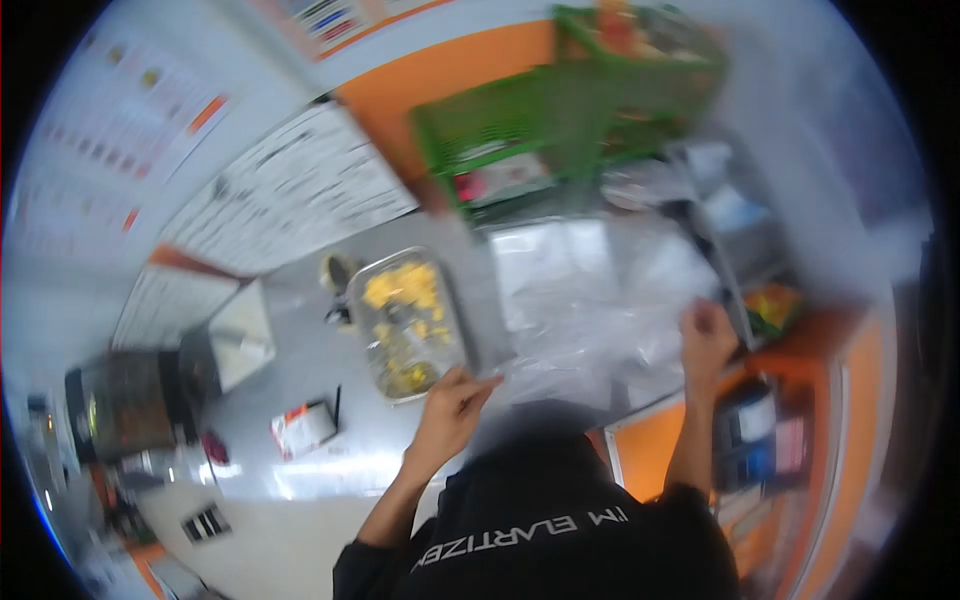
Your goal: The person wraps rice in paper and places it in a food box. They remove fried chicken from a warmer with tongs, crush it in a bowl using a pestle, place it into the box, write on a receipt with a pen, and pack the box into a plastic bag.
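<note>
Clear plastic sheeting or bags [575, 345] spread over the metal counter between my two hands. My left hand [455, 405] is closed, its fingertips pinched at the left edge of the plastic. On the right, my right hand [708, 335] is closed at the plastic's other side. Blur hides exactly how much plastic each hand grips. Just beyond my left hand lies a metal tray [463, 345] with yellow pieces in it. White sheets [550, 262] show under or behind the plastic.
Green baskets [480, 125] stand at the back. A spoon [338, 272] lies left of the tray, and a small red and white packet [303, 430] is nearer the front edge. A long metal container [740, 260] stands at the right. Papers [290, 190] hang at the left.
</note>
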Motion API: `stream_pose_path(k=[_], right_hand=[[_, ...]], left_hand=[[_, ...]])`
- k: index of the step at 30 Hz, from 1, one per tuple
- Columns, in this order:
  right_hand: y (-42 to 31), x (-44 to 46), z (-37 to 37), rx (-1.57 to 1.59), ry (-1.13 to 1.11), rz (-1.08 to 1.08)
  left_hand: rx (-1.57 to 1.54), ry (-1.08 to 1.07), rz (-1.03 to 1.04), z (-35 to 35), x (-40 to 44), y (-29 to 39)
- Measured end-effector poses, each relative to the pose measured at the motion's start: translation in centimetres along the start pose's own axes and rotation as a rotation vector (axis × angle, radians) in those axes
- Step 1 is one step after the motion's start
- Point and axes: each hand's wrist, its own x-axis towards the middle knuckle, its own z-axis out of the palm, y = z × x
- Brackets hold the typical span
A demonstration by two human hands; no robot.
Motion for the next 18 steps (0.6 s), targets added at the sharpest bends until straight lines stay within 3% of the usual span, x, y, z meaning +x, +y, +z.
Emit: stream_pose_path(k=[2,4,5,6,8,10,11,12,13,15,16,17,18], right_hand=[[-3.4,-1.1,0.2,0.084,-0.24,0.254],[-4.1,-1.4,0.2,0.164,-0.838,0.166],[-7.7,0.4,-0.5,0.02,-1.145,0.154],[-10.5,2.7,-1.6,-0.075,-1.026,0.059],[-12.3,6.0,-3.1,-0.156,-0.727,-0.139],[-6.4,8.3,-0.8,-0.011,-0.546,-0.497],[-1.9,8.9,2.6,0.068,-0.569,-0.718],[1.5,9.0,4.8,0.078,-0.595,-0.79],[3.2,8.5,6.2,0.039,-0.629,-0.761],[-3.2,5.6,2.4,-0.185,-0.665,-0.333],[-6.4,9.3,4.1,-0.077,-0.404,-0.468],[-8.6,11.8,3.0,-0.004,-0.183,-0.581],[-9.1,10.6,-0.8,0.016,-0.069,-0.653]], left_hand=[[0.187,0.185,0.093,1.6,1.0,-4.2],[0.333,0.247,-0.129,1.7,3.0,-4.2],[0.433,0.214,-0.177,1.1,5.2,-4.1],[0.524,0.166,-0.22,0.0,6.8,-3.8],[0.314,0.411,0.047,-5.6,7.6,5.6],[0.357,0.469,0.219,-5.8,8.8,2.8],[0.366,0.491,0.319,-4.8,9.7,0.4],[0.362,0.496,0.449,-2.7,11.3,-2.4],[0.333,0.494,0.601,1.0,13.7,-4.9],[0.407,0.505,0.445,-0.8,9.6,-2.4],[0.447,0.505,0.367,-1.9,7.6,-0.8],[-0.185,0.649,0.392,-2.8,8.6,-0.7],[-0.852,0.667,0.239,-1.7,7.1,-1.3]])
